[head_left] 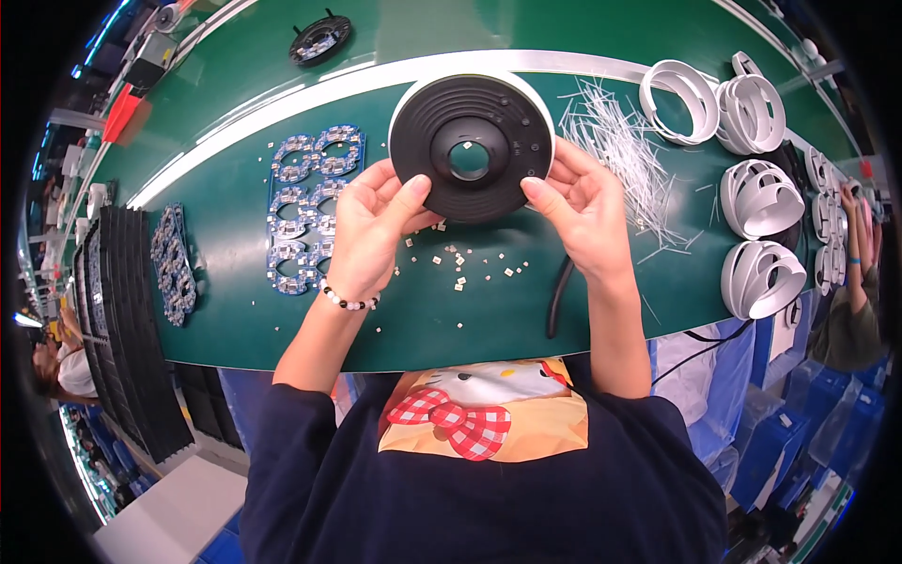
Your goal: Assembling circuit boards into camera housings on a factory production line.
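Note:
Between both hands I hold up a round black housing [470, 202] with ringed ridges, a hole in its middle and a white rim showing behind it. My left hand [381, 211] grips its lower left edge, thumb on the black face. On the opposite edge, my right hand [583, 202] pinches it the same way, its fingers partly hidden behind. Below the housing, small pale square pieces [460, 282] lie scattered on the green table [451, 343]. A panel of blue ring-shaped circuit boards [291, 211] lies left of my left hand, which partly covers it.
A heap of thin white strips [620, 155] lies right of the housing. White rings [681, 103] and stacked ring shells [761, 197] line the right side. A curved black handle-like piece [559, 299] lies by my right forearm. Black trays [132, 320] and more blue boards [173, 268] are left. A black disc [321, 39] sits beyond.

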Action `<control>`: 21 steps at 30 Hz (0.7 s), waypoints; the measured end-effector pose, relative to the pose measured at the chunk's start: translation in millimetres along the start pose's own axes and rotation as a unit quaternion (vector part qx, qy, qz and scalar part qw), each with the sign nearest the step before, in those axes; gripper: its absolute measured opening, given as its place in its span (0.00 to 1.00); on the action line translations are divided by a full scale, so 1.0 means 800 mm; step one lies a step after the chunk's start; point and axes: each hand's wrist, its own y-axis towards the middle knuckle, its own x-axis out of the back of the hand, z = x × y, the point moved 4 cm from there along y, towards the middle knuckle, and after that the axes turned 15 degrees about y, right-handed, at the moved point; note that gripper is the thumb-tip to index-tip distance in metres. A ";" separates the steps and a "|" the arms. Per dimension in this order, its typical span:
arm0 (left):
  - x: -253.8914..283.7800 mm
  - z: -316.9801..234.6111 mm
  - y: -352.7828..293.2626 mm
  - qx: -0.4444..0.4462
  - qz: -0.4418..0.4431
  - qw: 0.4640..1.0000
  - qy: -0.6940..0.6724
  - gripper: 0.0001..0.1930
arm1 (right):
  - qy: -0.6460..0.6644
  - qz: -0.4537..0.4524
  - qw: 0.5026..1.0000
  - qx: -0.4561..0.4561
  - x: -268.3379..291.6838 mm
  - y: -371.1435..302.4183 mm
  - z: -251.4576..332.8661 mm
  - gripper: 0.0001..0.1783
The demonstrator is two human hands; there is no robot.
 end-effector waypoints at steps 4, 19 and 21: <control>0.002 -0.012 0.004 -0.024 -0.006 1.000 0.014 0.17 | 0.011 0.032 0.999 0.003 -0.004 0.001 -0.001 0.27; -0.020 -0.097 0.069 -0.418 -0.054 0.792 0.443 0.22 | -0.178 -0.062 0.980 0.064 0.053 0.027 0.029 0.40; -0.023 -0.107 0.114 -0.529 -0.062 0.681 0.503 0.24 | -0.300 -0.096 0.943 0.108 0.087 0.038 0.066 0.34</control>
